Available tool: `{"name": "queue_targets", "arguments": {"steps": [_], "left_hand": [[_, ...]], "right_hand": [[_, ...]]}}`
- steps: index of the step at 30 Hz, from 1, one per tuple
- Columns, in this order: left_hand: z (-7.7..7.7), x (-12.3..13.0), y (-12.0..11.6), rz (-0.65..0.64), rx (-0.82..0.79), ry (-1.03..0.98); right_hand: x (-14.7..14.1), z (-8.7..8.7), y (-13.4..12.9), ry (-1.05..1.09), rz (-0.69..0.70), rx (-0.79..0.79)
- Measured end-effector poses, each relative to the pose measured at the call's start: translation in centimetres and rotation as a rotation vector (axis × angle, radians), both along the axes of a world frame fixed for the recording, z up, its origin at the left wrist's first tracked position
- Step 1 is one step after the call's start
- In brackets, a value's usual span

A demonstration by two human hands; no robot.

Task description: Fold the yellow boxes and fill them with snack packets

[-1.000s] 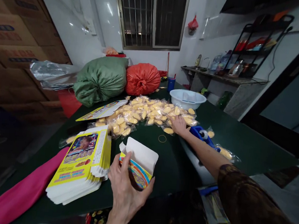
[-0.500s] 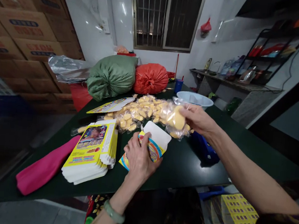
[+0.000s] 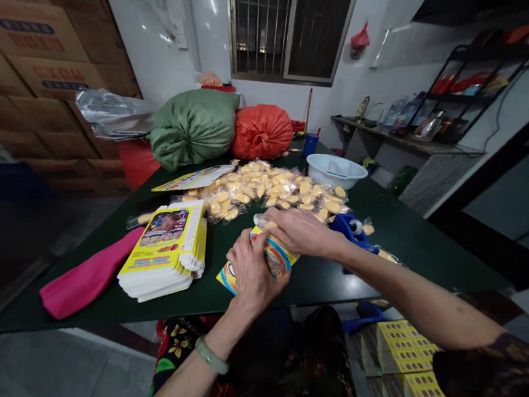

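My left hand (image 3: 252, 270) is wrapped around a small yellow and blue printed carton (image 3: 279, 259), holding it tilted over the table. At its upper open end my right hand (image 3: 299, 229) is closed, pressing a clear-wrapped yellow packet (image 3: 265, 222) into the opening. Most of that packet is hidden by the fingers. Just beyond both hands spreads a heap of yellow oval pieces in clear wrappers (image 3: 266, 183). Left of my left hand lies a stack of flat yellow cartons (image 3: 162, 251).
A blue tape dispenser (image 3: 347, 229) stands right of my hands. Behind the heap are a pale blue basin (image 3: 336, 171), a green sack (image 3: 194, 127) and a red sack (image 3: 263, 130). Pink cloth (image 3: 88, 279) lies at the left edge; filled yellow cartons (image 3: 406, 347) sit below right.
My right hand has come down and left from the heap, bringing the wrapped packet to the carton's open end. My left hand still holds the carton in nearly the same place.
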State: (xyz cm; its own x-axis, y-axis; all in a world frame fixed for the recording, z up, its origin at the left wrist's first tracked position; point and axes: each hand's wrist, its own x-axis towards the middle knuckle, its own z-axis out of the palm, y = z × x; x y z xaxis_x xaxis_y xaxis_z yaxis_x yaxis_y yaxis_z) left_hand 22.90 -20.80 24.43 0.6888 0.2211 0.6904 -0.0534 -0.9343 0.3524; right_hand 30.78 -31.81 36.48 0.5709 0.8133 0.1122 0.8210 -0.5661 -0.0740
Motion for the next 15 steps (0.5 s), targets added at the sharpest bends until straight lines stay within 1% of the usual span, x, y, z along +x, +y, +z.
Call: {"name": "queue_targets", "arguments": {"steps": [3,4,5,6,9,10,13,15], "left_hand": [[-0.5,0.0,0.9,0.064,-0.034,-0.048],[-0.6,0.0,1.1,0.075,-0.035,-0.077],[-0.7,0.0,1.3,0.080,-0.028,-0.107],[-0.9,0.0,1.4,0.080,-0.017,-0.137],[-1.4,0.1,1.6,0.062,0.021,-0.200],[-1.6,0.1,1.7,0.059,0.026,-0.210],[-2.3,0.3,2.0,0.055,0.012,-0.219],[-2.6,0.3,2.3,0.046,0.010,-0.206]], "right_hand": [[-0.4,-1.2,-0.3,-0.095,0.135,0.253],[-0.6,-1.6,-0.5,-0.148,0.151,0.324],[-0.9,-1.9,-0.5,-0.193,0.151,0.355],[-1.3,-2.1,-0.5,-0.219,0.152,0.339],[-2.4,-2.2,0.4,-0.207,0.173,0.156],[-2.6,-2.1,0.8,-0.181,0.167,0.117],[-2.6,-2.1,2.0,0.031,0.182,0.035],[-2.3,-2.7,2.5,0.190,0.237,0.001]]}}
